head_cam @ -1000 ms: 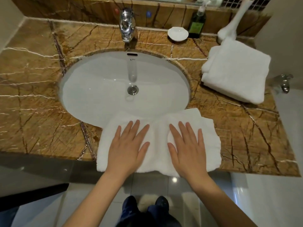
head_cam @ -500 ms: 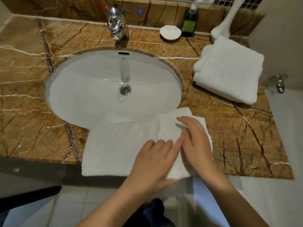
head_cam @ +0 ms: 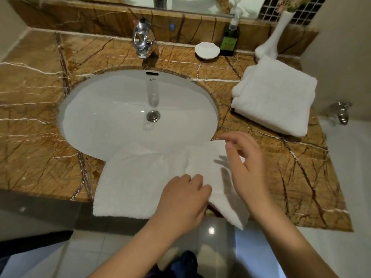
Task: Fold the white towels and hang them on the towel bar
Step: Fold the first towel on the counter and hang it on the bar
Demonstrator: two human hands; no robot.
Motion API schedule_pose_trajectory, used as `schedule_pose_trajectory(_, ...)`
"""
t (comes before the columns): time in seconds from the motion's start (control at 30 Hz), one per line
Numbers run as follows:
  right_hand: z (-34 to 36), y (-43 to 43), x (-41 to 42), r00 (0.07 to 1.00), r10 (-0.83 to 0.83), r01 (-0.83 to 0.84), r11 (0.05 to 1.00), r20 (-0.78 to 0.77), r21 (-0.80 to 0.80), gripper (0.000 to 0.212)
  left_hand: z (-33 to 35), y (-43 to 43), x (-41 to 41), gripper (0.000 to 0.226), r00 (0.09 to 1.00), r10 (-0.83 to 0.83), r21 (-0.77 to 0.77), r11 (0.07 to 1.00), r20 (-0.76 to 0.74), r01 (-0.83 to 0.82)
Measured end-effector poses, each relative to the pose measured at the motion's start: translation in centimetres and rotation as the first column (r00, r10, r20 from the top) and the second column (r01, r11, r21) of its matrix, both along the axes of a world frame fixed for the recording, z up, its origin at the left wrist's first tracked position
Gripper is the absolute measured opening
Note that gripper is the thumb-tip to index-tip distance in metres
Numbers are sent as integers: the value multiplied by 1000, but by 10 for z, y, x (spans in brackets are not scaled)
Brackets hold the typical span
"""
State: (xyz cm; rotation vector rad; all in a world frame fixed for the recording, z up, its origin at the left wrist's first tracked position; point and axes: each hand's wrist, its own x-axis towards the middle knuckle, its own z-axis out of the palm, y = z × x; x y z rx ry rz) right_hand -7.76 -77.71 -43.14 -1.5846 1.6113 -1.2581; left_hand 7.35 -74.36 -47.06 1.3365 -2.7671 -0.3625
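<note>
- Small white terry towel [head_cam: 140, 177]: lies flat on the brown veined marble desk [head_cam: 34, 137], under both hands. Its far edge laps over the near rim of the basin and its near edge overhangs the desk front.
- Left hand [head_cam: 184, 199]: on the towel's near right part, fingers curled, gripping a fold of the cloth at the desk edge. Just right of this hand, a corner of the towel droops off the desk.
- Right hand [head_cam: 247, 167]: raised over the towel's right end, fingers loosely spread, holding nothing. Its shadow falls on the cloth below.
- Oval white ceramic basin [head_cam: 104, 117]: sunk in the desk, just beyond the hands. It contains a round chrome drain plug [head_cam: 153, 116] at its centre. Cannot tell whether the surface is wet.
- Chrome mixer tap [head_cam: 143, 40]: beyond the basin, far from the hands.
- Small round white dish [head_cam: 206, 50]: far beyond the right hand, near the back ledge. Contents cannot be told.
- Dark green pump bottle [head_cam: 229, 41]: just right of the dish, upright. Fill level not readable.
- Slim white vase [head_cam: 275, 37]: furthest right at the back, holding pink flowers [head_cam: 291, 3].
- Thick folded white towel [head_cam: 275, 97]: on the desk beyond and right of the right hand, in front of the vase, well apart from both hands.
</note>
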Motion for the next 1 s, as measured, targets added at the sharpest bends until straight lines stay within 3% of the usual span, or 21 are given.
schedule_pose_trajectory(0.07, 4, -2, 1, 999, -21, 21, 1000, 27, -20, 25, 13, -8, 6, 12, 975, 146, 139, 983, -168, -123)
schedule_pose_trajectory(0.17, 14, -4, 5, 987, -149, 156, 975, 54, -159, 25, 19, -21, 14, 17, 812, 451, 396, 867, -370, -301)
schedule_pose_trajectory(0.2, 16, -3, 10, 977, -207, 214, 955, 59, -204, 25, 22, -25, 17, 24, 685, 588, 527, 780, -431, -338)
schedule_pose_trajectory(0.27, 11, 0, 25, 959, -281, 280, 935, 26, -217, 26, 24, -29, 30, 28, 264, 825, 781, 561, -499, -276)
schedule_pose_trajectory(0.3, 3, 2, 37, 961, -277, 273, 950, -4, -155, 29, 24, -28, 38, 25, 78, 870, 844, 491, -487, -215)
schedule_pose_trajectory(0.33, -9, 4, 50, 968, -246, 244, 968, -50, -52, 35, 22, -26, 47, 30, -42, 878, 866, 461, -477, -193)
schedule_pose_trajectory(0.43, -48, 11, 89, 978, -10, 74, 950, -210, 302, 56, 18, -21, 80, 50, -243, 829, 861, 456, -503, -226)
schedule_pose_trajectory(0.5, -74, 19, 103, 846, 190, 32, 915, -498, 403, 61, 13, -18, 108, 62, -310, 803, 857, 437, -509, -274)
schedule_pose_trajectory(0.57, -84, 23, 106, 684, 260, 68, 907, -681, 415, 67, 8, -13, 135, 68, -298, 805, 846, 417, -513, -332)
schedule_pose_trajectory(0.7, -85, 36, 100, 568, 251, 183, 890, -784, 417, 60, 6, -3, 183, 86, -192, 827, 786, 390, -528, -480)
schedule_pose_trajectory(0.77, -83, 42, 101, 533, 263, 203, 883, -804, 423, 59, 7, -4, 199, 109, -36, 897, 685, 310, -440, -659)
schedule_pose_trajectory(0.8, -81, 42, 103, 524, 271, 212, 877, -808, 431, 58, 8, -5, 204, 116, 101, 929, 559, 298, -356, -774)
schedule_pose_trajectory(0.83, -78, 41, 105, 518, 265, 223, 876, -813, 428, 57, 11, -5, 207, 117, 251, 929, 378, 344, -273, -860)
schedule_pose_trajectory(0.9, -70, 34, 115, 513, 242, 211, 894, -824, 394, 55, 15, -10, 206, 103, 517, 808, 46, 550, -284, -834)
schedule_pose_trajectory(0.93, -66, 29, 123, 524, 233, 183, 909, -819, 376, 53, 19, -15, 199, 87, 632, 700, -24, 663, -332, -748)
schedule_pose_trajectory(1.0, -64, 22, 142, 604, 255, 115, 910, -755, 399, 51, 17, -29, 184, 52, 792, 518, 3, 838, -323, -546)
